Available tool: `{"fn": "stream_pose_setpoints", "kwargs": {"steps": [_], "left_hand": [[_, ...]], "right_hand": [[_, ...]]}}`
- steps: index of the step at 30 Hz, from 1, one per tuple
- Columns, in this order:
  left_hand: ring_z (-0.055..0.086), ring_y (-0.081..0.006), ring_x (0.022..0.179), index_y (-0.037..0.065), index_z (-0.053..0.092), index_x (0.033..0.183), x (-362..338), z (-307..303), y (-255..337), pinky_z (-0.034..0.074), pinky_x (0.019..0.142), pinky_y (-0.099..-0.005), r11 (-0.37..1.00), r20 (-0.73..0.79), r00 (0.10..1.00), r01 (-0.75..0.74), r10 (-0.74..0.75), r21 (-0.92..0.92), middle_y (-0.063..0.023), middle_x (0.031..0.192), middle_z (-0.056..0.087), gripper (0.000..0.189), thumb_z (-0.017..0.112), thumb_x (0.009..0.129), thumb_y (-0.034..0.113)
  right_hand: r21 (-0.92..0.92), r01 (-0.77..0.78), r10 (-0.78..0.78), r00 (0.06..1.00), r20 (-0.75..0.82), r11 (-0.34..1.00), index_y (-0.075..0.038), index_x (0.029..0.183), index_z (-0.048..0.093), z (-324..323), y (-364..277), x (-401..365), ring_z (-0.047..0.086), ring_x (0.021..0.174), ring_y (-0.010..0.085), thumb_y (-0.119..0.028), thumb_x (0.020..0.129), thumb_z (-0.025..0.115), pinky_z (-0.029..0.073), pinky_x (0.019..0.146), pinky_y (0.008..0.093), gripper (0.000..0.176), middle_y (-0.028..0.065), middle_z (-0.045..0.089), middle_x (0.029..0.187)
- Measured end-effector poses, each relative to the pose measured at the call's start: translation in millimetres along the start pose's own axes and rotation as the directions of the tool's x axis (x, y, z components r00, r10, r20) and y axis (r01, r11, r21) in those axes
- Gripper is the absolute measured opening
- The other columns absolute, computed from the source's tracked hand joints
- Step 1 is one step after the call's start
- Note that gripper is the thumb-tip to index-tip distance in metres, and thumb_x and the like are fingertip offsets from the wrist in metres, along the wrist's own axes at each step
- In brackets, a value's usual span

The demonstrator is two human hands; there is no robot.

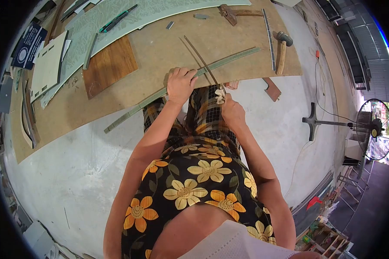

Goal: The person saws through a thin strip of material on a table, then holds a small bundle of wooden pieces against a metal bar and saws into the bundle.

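Note:
My left hand (pixel 180 85) presses a long, narrow green strip (pixel 240 55) down on the tabletop, fingers curled over it. The strip lies at a slant, its lower left end (pixel 116 124) sticking out past the table's front edge. In my right hand (pixel 234 113) is a hand saw (pixel 201 57), gripped by a handle with pale wrapping at its top. Its thin blade, seen almost edge-on, points away from me and crosses the strip just right of my left fingers. A dark shadow line runs beside the blade.
On the brown tabletop (pixel 160 47) lie a wooden board (pixel 110 67), a patterned pale green panel (pixel 84 41), a utility knife (pixel 118 18), a hammer (pixel 229 16), a mallet (pixel 282 52) and a metal strip (pixel 269 39). A standing fan (pixel 374 128) is at the right.

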State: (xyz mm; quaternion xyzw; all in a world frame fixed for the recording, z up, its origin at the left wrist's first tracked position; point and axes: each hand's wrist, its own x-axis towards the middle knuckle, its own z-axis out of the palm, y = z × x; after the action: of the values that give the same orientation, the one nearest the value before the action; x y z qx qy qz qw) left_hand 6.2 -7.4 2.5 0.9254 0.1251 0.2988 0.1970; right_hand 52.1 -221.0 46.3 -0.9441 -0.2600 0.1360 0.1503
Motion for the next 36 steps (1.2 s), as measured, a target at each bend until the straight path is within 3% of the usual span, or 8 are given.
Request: {"fn": "stream_pose_setpoints", "kwargs": {"steps": [16, 25, 31, 36], "left_hand": [[0.058, -0.0228, 0.091, 0.016, 0.071, 0.098, 0.3, -0.8, 0.0, 0.046, 0.077, -0.0380, 1.000, -0.015, 1.000, -0.001, 0.001, 0.012, 0.0000, 0.092, 0.062, 0.024, 0.074, 0.075, 0.020], [0.058, -0.0246, 0.090, 0.014, 0.071, 0.101, 0.1, -1.3, -0.1, 0.046, 0.076, -0.0390, 1.000, -0.004, 1.000, -0.017, 0.017, 0.024, -0.0030, 0.092, 0.061, 0.025, 0.074, 0.078, 0.021], [0.058, -0.0222, 0.091, 0.015, 0.072, 0.100, 1.2, -1.6, -0.3, 0.046, 0.077, -0.0369, 0.999, -0.005, 1.000, -0.004, 0.004, 0.033, -0.0003, 0.094, 0.062, 0.025, 0.075, 0.075, 0.018], [0.058, -0.0242, 0.090, 0.014, 0.072, 0.101, 0.5, 1.6, 0.9, 0.045, 0.077, -0.0390, 1.000, -0.013, 1.000, -0.023, 0.023, 0.005, -0.0029, 0.091, 0.061, 0.026, 0.075, 0.076, 0.020]], "right_hand": [[-0.063, -0.064, 0.069, 0.994, 0.082, 0.996, -0.001, 0.104, 0.050, 3.3, -4.5, 2.5, 0.065, 0.080, 0.0480, -0.012, 0.092, 0.042, 0.050, 0.072, 0.0565, 0.018, 0.0300, 0.065, 0.080], [0.050, 0.040, -0.037, 0.997, -0.063, 0.998, -0.001, 0.106, 0.050, 16.2, -34.3, 49.1, 0.065, 0.079, 0.0482, -0.011, 0.092, 0.042, 0.050, 0.072, 0.0565, 0.020, 0.0293, 0.066, 0.081], [-0.055, -0.119, 0.124, 0.986, 0.115, 0.991, 0.000, 0.102, 0.051, -2.2, -11.9, -7.3, 0.066, 0.079, 0.0473, -0.012, 0.092, 0.043, 0.050, 0.072, 0.0562, 0.018, 0.0295, 0.066, 0.081], [-0.006, -0.008, 0.008, 1.000, 0.002, 1.000, 0.000, 0.102, 0.051, 13.6, -26.2, 41.8, 0.066, 0.079, 0.0470, -0.011, 0.091, 0.044, 0.051, 0.070, 0.0556, 0.017, 0.0293, 0.066, 0.080]]}}
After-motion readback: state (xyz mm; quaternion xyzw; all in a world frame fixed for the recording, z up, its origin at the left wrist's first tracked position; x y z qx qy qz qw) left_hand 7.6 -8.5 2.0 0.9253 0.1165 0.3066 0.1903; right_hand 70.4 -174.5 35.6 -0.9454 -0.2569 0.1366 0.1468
